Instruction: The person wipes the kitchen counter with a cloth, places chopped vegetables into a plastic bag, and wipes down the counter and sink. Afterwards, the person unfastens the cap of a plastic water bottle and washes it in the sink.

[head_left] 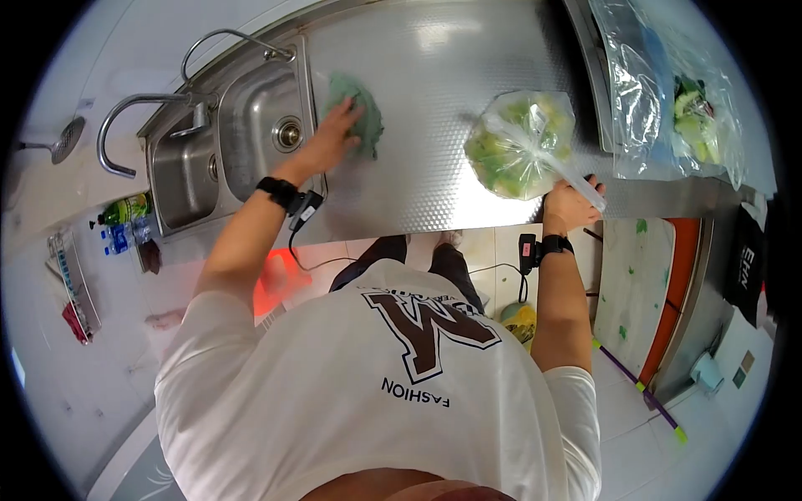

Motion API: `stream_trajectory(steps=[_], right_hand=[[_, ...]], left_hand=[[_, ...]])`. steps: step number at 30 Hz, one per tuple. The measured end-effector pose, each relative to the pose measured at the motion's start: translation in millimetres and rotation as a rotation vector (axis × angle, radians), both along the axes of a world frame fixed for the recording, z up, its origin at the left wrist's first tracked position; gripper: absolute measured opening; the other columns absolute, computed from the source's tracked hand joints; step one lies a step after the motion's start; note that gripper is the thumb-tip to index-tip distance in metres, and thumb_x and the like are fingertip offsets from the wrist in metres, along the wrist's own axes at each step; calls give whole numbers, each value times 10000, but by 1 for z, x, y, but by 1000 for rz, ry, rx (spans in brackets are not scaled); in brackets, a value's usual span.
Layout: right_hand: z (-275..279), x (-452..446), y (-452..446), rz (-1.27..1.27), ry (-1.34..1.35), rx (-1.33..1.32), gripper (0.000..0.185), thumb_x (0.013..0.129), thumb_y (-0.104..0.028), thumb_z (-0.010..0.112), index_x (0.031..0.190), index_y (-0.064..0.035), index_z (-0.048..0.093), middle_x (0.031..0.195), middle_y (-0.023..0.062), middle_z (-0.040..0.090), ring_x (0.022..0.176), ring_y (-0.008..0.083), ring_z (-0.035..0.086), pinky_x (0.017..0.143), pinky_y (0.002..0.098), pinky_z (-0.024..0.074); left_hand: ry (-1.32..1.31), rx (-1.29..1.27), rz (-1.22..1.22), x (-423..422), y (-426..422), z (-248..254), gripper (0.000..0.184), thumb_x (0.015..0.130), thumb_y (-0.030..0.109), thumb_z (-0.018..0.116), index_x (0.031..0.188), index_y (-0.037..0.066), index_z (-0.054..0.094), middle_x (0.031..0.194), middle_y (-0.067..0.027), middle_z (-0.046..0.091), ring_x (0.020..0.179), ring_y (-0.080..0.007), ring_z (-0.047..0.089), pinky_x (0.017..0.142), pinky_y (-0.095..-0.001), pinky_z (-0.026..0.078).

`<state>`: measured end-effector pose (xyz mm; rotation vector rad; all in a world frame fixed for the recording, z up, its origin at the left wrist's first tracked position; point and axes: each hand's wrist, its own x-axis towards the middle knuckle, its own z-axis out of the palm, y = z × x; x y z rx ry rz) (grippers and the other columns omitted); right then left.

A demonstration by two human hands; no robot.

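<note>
A green cloth (pixel 366 125) lies bunched on the steel counter (pixel 401 75), just right of the sink. My left hand (pixel 330 138) rests on it, fingers spread over its surface. Near the counter's front edge, my right hand (pixel 572 203) touches the steel beside a tied clear plastic bag (pixel 522 146). Its fingers look loosely apart, though part of them is hidden by the bag's twisted tail, which crosses the hand. Pale green and yellowish pieces show through the bag.
A double-bowl steel sink (pixel 251 108) with a curved faucet (pixel 125 104) is at the left. Clear plastic bags with green vegetables (pixel 697 125) lie at the right, beyond a raised metal edge (pixel 589 75). Bottles (pixel 125 236) stand left of the sink. Cables hang from both wrists.
</note>
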<state>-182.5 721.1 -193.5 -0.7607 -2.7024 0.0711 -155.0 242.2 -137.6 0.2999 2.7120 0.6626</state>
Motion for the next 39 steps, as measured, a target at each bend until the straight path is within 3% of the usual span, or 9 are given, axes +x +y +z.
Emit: stream_trajectory(steps=[3, 13, 16, 20, 25, 28, 30, 34, 39], right_hand=[[2, -1, -1, -12, -15, 15, 601, 782, -376, 674, 1298, -83, 579, 1421, 175, 504, 1311, 389, 421, 1084, 526, 309], [-3, -1, 1, 52, 52, 18, 516, 842, -267, 590, 1307, -49, 537, 1398, 210, 486, 1288, 437, 404, 1073, 562, 313], [-1, -1, 1, 74, 61, 33, 529, 837, -259, 583, 1316, -42, 526, 1396, 216, 485, 1282, 440, 403, 1072, 569, 308], [0, -1, 0, 68, 55, 7, 528, 840, -259, 572, 1316, -37, 516, 1397, 217, 478, 1294, 437, 391, 1082, 570, 295], [2, 0, -2, 46, 18, -4, 535, 842, -254, 567, 1332, -50, 498, 1419, 201, 454, 1313, 425, 370, 1106, 562, 262], [1, -2, -2, 45, 9, -9, 536, 845, -254, 568, 1337, -56, 493, 1431, 192, 439, 1323, 419, 359, 1115, 559, 249], [2, 0, -3, 38, -4, -11, 534, 848, -255, 570, 1337, -56, 492, 1436, 189, 432, 1326, 417, 355, 1118, 559, 245], [-2, -3, 3, 58, 9, 33, 528, 852, -258, 570, 1335, -55, 501, 1423, 200, 453, 1316, 426, 370, 1102, 565, 274], [3, -1, -2, 48, -52, 6, 538, 894, -268, 568, 1389, -69, 495, 1463, 196, 439, 1348, 424, 349, 1119, 543, 269]], left_hand=[[57, -333, -53, -21, 16, -32, 744, 919, 244, 620, 1549, 150, 233, 1608, -211, 128, 1466, -445, 142, 1157, -569, 221], [17, -343, 353, -192, 39, -42, 712, 956, 507, 501, 1556, 246, 222, 1629, -178, 81, 1477, -462, 56, 1131, -667, 115], [81, -299, 183, -197, 69, -43, 693, 957, 495, 495, 1550, 249, 236, 1634, -154, 83, 1480, -456, 39, 1134, -670, 111], [215, -351, -379, -117, 117, -34, 701, 927, 389, 583, 1540, 279, 260, 1630, -135, 119, 1480, -446, 79, 1133, -686, 103], [-15, -141, -871, -16, 107, 5, 620, 919, 349, 588, 1490, 235, 375, 1612, -128, 179, 1478, -397, 141, 1161, -636, 107], [68, -292, -764, -59, 88, 0, 562, 923, 353, 583, 1448, 223, 433, 1599, -135, 206, 1476, -390, 150, 1166, -619, 110], [108, -629, -532, -112, 81, -11, 530, 942, 382, 564, 1434, 222, 446, 1597, -150, 207, 1476, -404, 136, 1159, -628, 109], [114, -554, -93, -226, 82, -34, 540, 992, 471, 435, 1466, 214, 395, 1603, -173, 174, 1482, -422, 88, 1149, -648, 118], [204, -446, -153, -261, 142, -49, 588, 974, 506, 399, 1512, 280, 325, 1623, -115, 161, 1485, -395, 112, 1155, -628, 136]])
